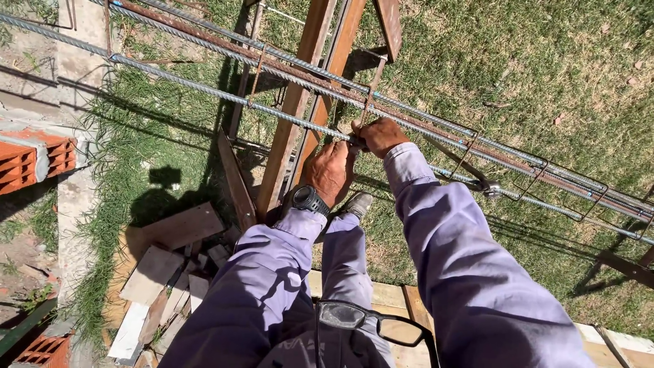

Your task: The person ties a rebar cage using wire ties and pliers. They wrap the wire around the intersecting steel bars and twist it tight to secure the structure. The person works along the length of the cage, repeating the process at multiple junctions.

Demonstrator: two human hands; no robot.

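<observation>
Nearest, at six o'clock, spectacles (368, 324) hang at the chest. Beyond, the left hand (330, 170) and right hand (380, 135), both closed, pinch the tie point on the ribbed rebar (204, 87) of a cage resting on a rusty trestle (300, 95). A slipping grip could leave the stirrup (371, 88) loose.

My hands grip a long ribbed steel rebar (204, 87), grey and lightly rusted, running level across the rusty trestle (296, 102), bundled with parallel bars by thin rectangular stirrups (371, 88).
</observation>
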